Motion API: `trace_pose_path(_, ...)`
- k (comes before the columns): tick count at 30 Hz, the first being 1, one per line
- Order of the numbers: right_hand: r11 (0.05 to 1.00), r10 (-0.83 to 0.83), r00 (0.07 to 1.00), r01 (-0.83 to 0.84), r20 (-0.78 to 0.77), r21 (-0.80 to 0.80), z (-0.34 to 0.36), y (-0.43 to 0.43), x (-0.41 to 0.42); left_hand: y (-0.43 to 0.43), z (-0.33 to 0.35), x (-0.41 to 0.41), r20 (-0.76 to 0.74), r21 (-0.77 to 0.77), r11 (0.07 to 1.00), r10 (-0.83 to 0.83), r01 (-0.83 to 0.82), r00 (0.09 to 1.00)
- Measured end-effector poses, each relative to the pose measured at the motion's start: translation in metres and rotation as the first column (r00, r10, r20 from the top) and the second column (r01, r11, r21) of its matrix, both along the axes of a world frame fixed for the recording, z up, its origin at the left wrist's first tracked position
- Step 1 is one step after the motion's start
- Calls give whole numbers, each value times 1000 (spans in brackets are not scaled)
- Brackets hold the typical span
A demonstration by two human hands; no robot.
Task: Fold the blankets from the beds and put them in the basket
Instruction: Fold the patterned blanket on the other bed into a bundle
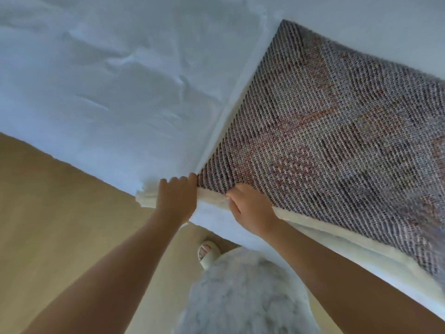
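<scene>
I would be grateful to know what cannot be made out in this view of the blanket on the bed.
- Head view: the blanket is cut off on its right by the frame edge.
- The basket is nowhere in the frame.
- The left hand hides its own fingertips, which are curled over the blanket's corner.
- The right hand has its fingertips hidden under the blanket's edge.

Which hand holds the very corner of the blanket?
The left hand grips the corner of the woven blanket; the right hand pinches its near edge further along.
</scene>
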State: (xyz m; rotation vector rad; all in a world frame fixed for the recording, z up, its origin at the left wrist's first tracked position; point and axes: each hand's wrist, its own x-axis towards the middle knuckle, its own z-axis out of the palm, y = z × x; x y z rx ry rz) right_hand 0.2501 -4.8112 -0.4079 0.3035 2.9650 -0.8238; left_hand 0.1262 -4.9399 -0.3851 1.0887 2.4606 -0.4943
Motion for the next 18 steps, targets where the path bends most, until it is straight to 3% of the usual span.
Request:
trace_pose_path(3, 1000, -18, 1000, 18, 17, 19, -2, -22, 2, -26, -17, 3, -92, -25, 1000, 13, -15, 996)
trace_pose_path(6, 999, -36, 999, 35, 36, 32, -6, -37, -1, -37, -34, 0, -170, 65, 998, 32, -21, 985)
trace_pose_path(10, 996, -90, 986, 88, 139, 25, -17, -38, 2, -36, -37, -7, -51, 122, 992, -12, 18, 999)
trace_pose_path(13, 993, -113, 979, 106, 167, 50, -22, -39, 3, -36, -42, -11, 158, 50, 998, -51, 44, 986)
trace_pose_path(18, 992, -116, 993, 118, -32, 48, -11, -50, -5, -54, -41, -15, 164, 135, 989, 35, -57, 986)
